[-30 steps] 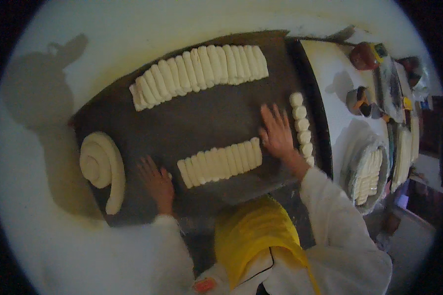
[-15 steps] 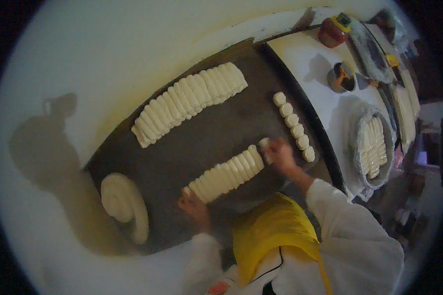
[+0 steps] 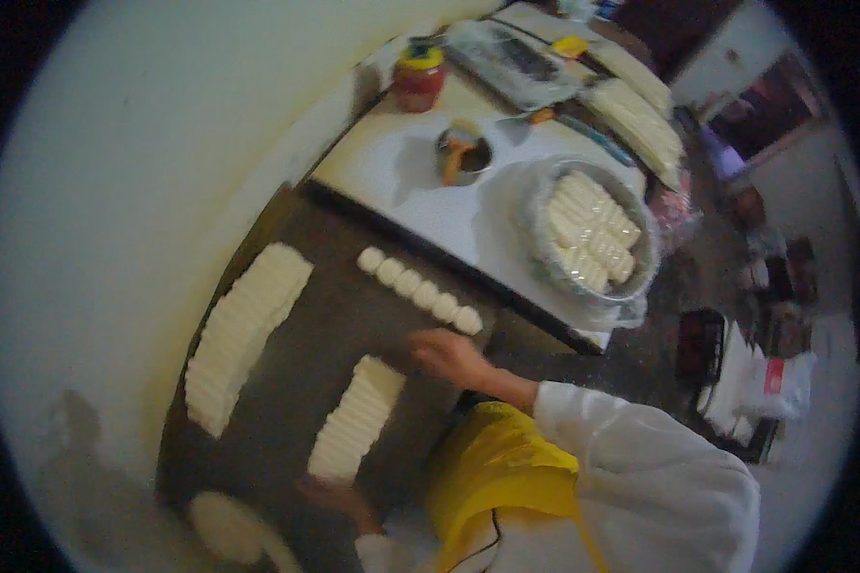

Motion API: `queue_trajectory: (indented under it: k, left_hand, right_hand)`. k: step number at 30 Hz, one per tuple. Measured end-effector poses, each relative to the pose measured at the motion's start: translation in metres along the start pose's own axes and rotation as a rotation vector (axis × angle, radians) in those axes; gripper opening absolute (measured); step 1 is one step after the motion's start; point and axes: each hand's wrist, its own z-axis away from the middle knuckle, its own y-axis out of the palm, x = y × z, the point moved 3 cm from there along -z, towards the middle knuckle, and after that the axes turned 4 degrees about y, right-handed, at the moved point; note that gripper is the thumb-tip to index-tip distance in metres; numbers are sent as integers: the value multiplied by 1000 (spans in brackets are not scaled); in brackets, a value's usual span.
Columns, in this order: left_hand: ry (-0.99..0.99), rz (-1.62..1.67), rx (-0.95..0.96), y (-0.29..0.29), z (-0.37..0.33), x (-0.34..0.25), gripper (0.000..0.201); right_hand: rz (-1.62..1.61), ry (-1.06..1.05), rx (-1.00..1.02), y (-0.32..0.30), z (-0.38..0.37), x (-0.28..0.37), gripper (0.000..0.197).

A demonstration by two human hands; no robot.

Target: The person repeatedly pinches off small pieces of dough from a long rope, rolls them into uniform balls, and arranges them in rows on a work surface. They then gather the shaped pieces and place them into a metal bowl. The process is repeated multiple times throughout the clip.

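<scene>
At the near end of a short row of pale dough strips laid side by side (image 3: 358, 420), my left hand (image 3: 341, 499) is too blurred to tell whether it grips anything. My right hand (image 3: 452, 359), fingers bent, is just beside the row's far right end; I cannot tell whether it holds something. A pale dough coil (image 3: 223, 527) lies near left, a longer row of pale dough strips (image 3: 248, 339) farther off on the left, and a line of small round dough pieces (image 3: 420, 291) beyond my right hand. On the white table (image 3: 401, 205) at far right, a round basin draped in clear plastic (image 3: 540, 234) holds pale ridged dough; farther left stand a small metal cup (image 3: 476, 167) with an orange item (image 3: 454, 158) inside and a red jar with a yellow lid (image 3: 419, 84). Dark brown tabletop (image 3: 291, 401) runs between the two rows, ending beyond the round pieces near the white table's black edge.
</scene>
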Motion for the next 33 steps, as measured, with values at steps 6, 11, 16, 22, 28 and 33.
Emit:
queue_trajectory:
  k: [6,11,16,22,28,33]
  left_hand:
    - [217,-290,-54,-17,-22,-46,52]
    - [155,-149,98,15,-53,-102,49]
    - [370,151,86,28,-70,-148,51]
    - [266,8,157,1,-74,-126,55]
    - [297,-320,253,-15,-74,-99,64]
    - [322,-360,363,7,-68,-105,62]
  right_hand:
    - [-318,270,-1388,-281,99,-215,37]
    - [-568,794,-837,-365,88,-322,53]
    - [-794,844,-991,-297,87,-318,45]
    - [-1287,451,-523,-197,118,-230,47]
    - [-297,134,100,-82,113,-22,39]
    - [276,-741,208,49,-20,95,42]
